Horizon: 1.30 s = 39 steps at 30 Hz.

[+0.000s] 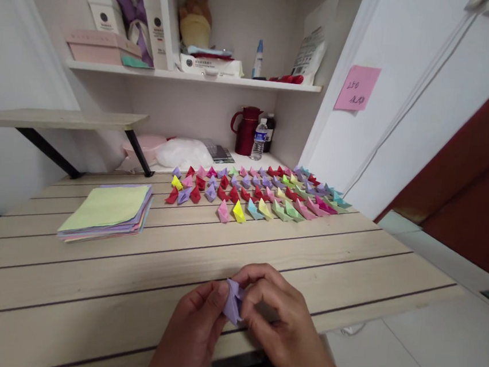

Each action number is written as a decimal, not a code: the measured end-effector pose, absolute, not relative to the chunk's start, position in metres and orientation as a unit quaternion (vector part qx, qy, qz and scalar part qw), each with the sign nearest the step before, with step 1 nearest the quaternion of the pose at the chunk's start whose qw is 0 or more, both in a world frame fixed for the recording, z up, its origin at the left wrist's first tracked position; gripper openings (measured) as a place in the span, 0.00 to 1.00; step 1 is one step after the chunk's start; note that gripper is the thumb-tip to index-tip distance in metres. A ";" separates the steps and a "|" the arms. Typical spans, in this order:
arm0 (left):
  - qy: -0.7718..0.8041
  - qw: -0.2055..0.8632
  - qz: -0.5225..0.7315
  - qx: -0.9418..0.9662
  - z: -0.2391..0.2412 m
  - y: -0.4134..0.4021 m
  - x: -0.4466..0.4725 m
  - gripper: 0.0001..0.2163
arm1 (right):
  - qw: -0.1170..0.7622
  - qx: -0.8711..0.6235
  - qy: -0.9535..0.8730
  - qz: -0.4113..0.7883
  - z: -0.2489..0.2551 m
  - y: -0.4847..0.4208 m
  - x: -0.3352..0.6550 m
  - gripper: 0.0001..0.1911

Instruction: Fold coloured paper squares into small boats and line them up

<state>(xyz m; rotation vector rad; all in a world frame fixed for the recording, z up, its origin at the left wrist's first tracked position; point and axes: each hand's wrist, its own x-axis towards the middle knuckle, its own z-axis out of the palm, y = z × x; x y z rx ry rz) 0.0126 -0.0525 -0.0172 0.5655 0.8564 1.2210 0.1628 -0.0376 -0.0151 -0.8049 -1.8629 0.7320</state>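
A small folded piece of lilac paper (233, 303) is held between both hands, just above the table's near edge. My left hand (199, 323) pinches its left side between thumb and fingers. On its right side, my right hand (278, 311) grips the paper with curled fingers, which hide part of that edge. Beyond the hands stand rows of folded paper boats in many colours, among them a yellow boat (239, 212) and a pink boat (223, 211). To the left lies a stack of square coloured paper (106, 210) with a yellow-green sheet on top.
The slatted wooden table (167, 268) ends at a near edge close to the hands. A small raised shelf (60, 118) stands on its left. At the back are a red jug (246, 130), a water bottle (259, 140) and a white plastic bag (185, 153).
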 end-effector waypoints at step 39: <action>0.524 -0.054 0.505 0.684 -0.061 -0.052 0.019 0.13 | 0.494 -0.346 -0.795 0.057 -0.023 -0.024 0.162 0.08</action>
